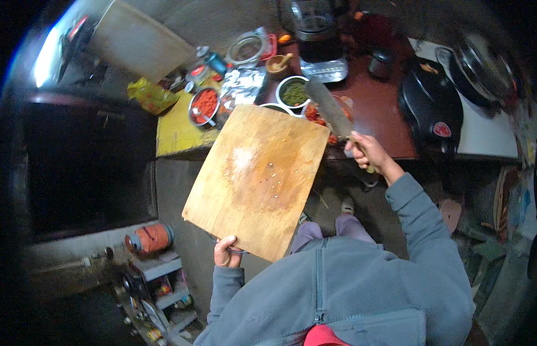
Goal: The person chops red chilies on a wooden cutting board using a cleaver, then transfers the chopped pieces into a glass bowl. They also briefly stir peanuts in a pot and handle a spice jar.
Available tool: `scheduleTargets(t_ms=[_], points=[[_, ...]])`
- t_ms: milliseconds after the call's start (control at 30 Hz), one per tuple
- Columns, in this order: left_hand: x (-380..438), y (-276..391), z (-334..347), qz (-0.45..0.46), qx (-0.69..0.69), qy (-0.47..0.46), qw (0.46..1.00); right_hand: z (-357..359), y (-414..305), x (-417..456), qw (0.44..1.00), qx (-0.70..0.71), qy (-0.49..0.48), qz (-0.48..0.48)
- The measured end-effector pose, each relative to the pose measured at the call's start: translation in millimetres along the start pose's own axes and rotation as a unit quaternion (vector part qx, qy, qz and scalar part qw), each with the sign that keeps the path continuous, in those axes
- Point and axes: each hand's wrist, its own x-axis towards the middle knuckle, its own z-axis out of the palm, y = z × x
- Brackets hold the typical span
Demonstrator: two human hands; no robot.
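Observation:
My left hand [228,252] holds a wooden cutting board [259,181] by its near edge, beside a thin metal handle or wire. The board is tilted in front of my body, its far end near the counter, with small bits on its damp, worn face. In my right hand [368,155] is the handle of a cleaver [331,108], its broad blade pointing up and left over the board's far right corner. Behind the blade, partly hidden, lies red food [314,113] in a bowl. A white bowl of chopped green food [294,92] stands just beyond.
A metal bowl of chopped red food [204,107] with a spoon stands on the yellow counter part [177,134], near crumpled foil [242,84]. A black appliance [432,104] stands at right. Lower left are an orange cylinder [149,238] and a shelf rack [164,270].

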Motion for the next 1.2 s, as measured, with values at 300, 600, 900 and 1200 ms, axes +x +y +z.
scheduleTargets(t_ms=[300,600,900,1200], points=[[49.3,-25.1,-75.8,0.152,-0.033,0.077,0.985,-63.3,49.2,67.1,0.998,-0.006,-0.021,-0.065],[173.3,97.9,-281.3,0.251,0.018,0.067,0.965,79.7,95.0,202.6,0.968,-0.173,-0.14,-0.115],[391.4,335.3,-401.0,0.135,0.143,0.0,0.981,383.0,117.0,368.8,0.807,-0.481,-0.003,-0.342],[606.5,461.4,-381.2,0.058,0.23,0.071,0.969,504.2,124.7,492.7,0.735,-0.581,0.127,-0.325]])
